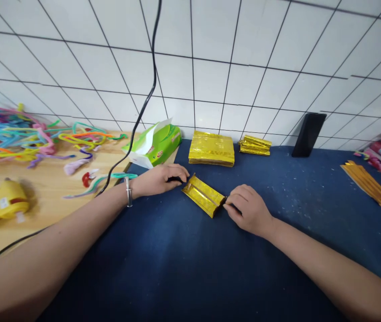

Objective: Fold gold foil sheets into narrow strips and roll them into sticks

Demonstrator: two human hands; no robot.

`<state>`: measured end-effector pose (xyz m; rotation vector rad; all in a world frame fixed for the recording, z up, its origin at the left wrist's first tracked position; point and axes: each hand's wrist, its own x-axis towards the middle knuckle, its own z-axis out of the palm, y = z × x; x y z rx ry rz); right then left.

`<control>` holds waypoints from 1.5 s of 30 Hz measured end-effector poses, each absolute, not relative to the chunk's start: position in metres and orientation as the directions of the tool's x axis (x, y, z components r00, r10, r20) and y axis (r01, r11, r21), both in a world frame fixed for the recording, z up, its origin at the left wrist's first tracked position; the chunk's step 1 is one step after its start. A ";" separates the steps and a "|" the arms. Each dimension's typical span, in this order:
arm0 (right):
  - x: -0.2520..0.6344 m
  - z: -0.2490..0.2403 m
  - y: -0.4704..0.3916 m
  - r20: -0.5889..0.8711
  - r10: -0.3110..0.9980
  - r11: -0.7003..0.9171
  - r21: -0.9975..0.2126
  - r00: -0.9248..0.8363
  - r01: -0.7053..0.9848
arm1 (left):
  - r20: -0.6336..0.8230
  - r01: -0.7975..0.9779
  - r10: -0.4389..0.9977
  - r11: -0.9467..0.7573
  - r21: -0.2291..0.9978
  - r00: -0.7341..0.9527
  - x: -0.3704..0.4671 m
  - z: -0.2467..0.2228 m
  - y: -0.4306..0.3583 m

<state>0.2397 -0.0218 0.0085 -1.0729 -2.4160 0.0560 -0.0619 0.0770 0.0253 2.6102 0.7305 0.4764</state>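
Observation:
A folded sheet of shiny gold foil paper (204, 195) lies slantwise on the dark blue table surface (163, 259), with a lengthwise seam and its edges turned up. My right hand (249, 210) is closed at its right end, thumb and forefinger pinching the near corner. At the left end, my left hand (161, 180) rests with curved fingers and a gap between thumb and forefinger. Its fingertips are beside the upper left corner; whether they touch it is hard to tell. Behind the sheet sits a stack of flat gold foil paper (211, 149).
Folded gold strips (255, 145) lie by the tiled wall, near a leaning black phone (309, 134). At right is an orange-gold strip piece (367, 181). Leftward are a green tissue pack (163, 143), a black cable (140, 117), pipe cleaners (44, 138) and a yellow glue gun (6, 203).

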 end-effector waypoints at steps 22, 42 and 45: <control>0.247 0.015 -0.016 0.247 0.665 0.742 -0.320 -0.704 0.589 | 0.157 0.295 0.427 -0.805 0.515 0.891 -0.051 0.019 0.062; 0.238 0.004 -0.021 0.308 0.651 0.758 -0.201 -0.694 0.621 | 0.210 0.250 0.459 -0.750 0.612 0.863 -0.049 0.006 0.067; 0.235 0.004 -0.020 0.328 0.671 0.740 -0.243 -0.665 0.627 | 0.218 0.243 0.466 -0.740 0.627 0.857 -0.049 0.003 0.067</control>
